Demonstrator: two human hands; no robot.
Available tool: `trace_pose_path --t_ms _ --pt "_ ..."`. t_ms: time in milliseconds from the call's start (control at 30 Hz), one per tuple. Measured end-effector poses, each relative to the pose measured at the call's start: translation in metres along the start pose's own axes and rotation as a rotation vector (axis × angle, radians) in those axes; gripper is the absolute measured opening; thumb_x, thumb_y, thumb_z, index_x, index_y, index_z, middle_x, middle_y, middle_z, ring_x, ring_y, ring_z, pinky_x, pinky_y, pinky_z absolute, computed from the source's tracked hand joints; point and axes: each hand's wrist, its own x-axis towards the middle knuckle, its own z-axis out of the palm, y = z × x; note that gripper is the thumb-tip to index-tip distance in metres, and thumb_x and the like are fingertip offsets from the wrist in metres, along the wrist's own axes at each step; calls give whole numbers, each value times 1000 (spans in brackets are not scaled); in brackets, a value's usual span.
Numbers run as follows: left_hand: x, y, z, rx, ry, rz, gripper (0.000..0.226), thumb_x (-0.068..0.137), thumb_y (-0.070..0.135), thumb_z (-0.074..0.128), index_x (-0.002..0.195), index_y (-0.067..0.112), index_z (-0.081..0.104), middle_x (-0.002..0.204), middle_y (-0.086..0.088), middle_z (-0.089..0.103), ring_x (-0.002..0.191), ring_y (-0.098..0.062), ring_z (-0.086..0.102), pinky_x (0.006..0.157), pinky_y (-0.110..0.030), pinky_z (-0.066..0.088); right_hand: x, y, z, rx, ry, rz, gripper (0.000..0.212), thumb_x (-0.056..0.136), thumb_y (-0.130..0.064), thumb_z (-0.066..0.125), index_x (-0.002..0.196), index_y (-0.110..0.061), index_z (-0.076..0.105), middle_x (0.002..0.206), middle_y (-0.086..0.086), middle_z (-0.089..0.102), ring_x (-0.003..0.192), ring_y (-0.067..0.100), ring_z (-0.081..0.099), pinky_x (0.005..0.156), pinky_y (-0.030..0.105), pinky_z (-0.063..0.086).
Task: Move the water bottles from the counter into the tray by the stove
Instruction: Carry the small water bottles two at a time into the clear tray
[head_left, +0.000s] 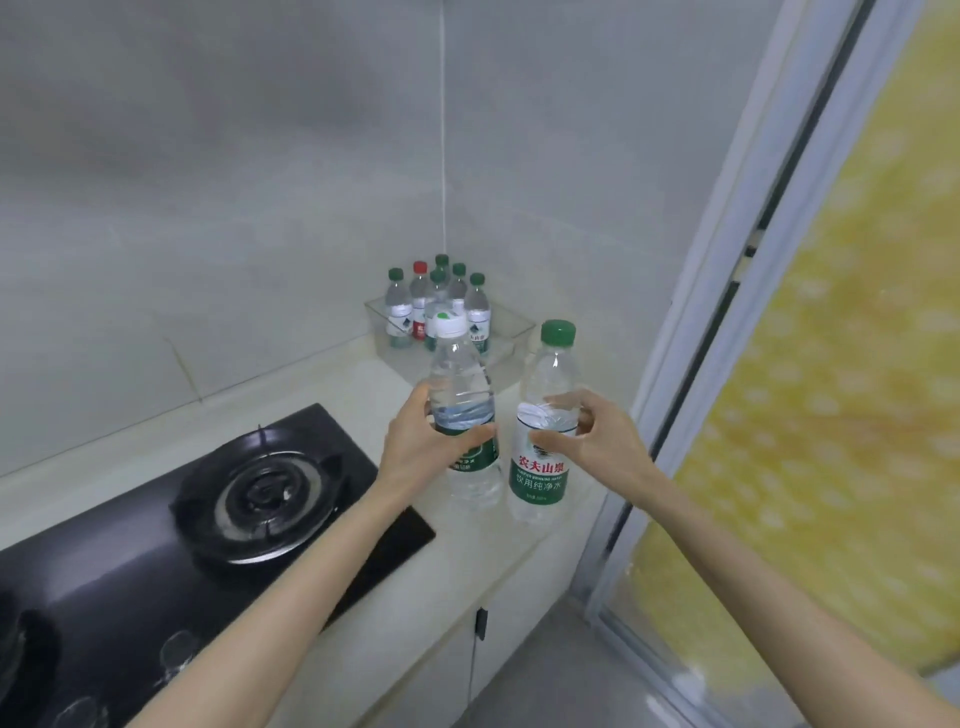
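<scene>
Since they're probably slick and squishy, the white-capped bottle (460, 387) is clamped mid-body by the left hand (415, 447), the green-capped bottle (540, 480) by the right hand (602, 441), tray (514, 351) at 12 o'clock.

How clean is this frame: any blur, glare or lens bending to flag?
Head view: soft throughout; labels of the bottles in the tray unreadable, the green-capped bottle's large print legible; door frame leaning from wide-lens distortion; glare on the burner ring.
</scene>
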Motion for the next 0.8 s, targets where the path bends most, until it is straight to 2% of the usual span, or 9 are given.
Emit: trace_pose_path --t_ms 67,167,233,300,367,500,567,733,800 --pt "34 6 3 -11 14 7 61 64 24 87 114 26 53 98 21 60 92 5 57 77 -19 47 36 -6 -5 8 1 -23 39 74 -17 81 107 -16 62 91 -5 71 71 -9 64 57 6 48" --pt "80 15 6 -15 33 25 60 66 23 86 114 30 51 96 30 55 88 14 51 75 -14 44 86 -14 -8 -6 -30 -53 38 75 -18 80 109 -18 61 84 -15 66 65 -14 61 54 4 45" --pt "113 16 7 -19 63 33 60 65 24 86 115 29 53 97 30 55 90 13 52 80 -18 46 123 -19 -10 8 -45 -69 39 76 -17 79 111 -17 61 86 -12 66 72 -9 63 54 5 46" --pt "144 18 10 -36 101 20 59 65 24 87 114 28 55 98 28 57 91 11 53 85 -25 49 159 -21 -11 3 -52 -84 39 75 -19 80 110 -17 63 93 -6 69 85 6 67 60 10 48" --pt "172 18 12 -51 130 3 57 65 23 87 111 30 53 96 25 58 88 11 54 86 -29 51 193 -21 -10 -14 -73 -101 40 74 -22 80 110 -17 64 100 -2 71 90 12 68 67 16 51" --pt "227 16 18 -21 220 -9 68 61 27 89 118 26 52 109 11 62 103 -8 58 97 -38 49 261 -21 -6 -31 -121 -148 37 72 -29 81 105 -25 64 102 -3 73 90 11 69 82 33 58" --pt "254 14 20 -1 256 -23 78 59 30 89 125 22 50 119 4 62 111 -15 58 100 -40 47 292 -24 -4 -34 -135 -175 34 73 -28 81 99 -31 60 100 -5 71 90 12 68 83 33 57" --pt "313 1 27 15 315 -73 78 60 20 89 126 19 48 114 3 61 106 -16 59 94 -34 50 367 -18 12 27 -213 -187 40 70 -21 83 101 -30 58 94 -9 68 90 10 68 83 33 58" --pt "333 -10 30 17 336 -111 76 60 16 89 124 18 48 114 1 63 104 -18 61 94 -38 51 393 -9 23 50 -240 -166 42 68 -22 84 102 -31 60 98 -8 70 92 11 69 86 37 57"
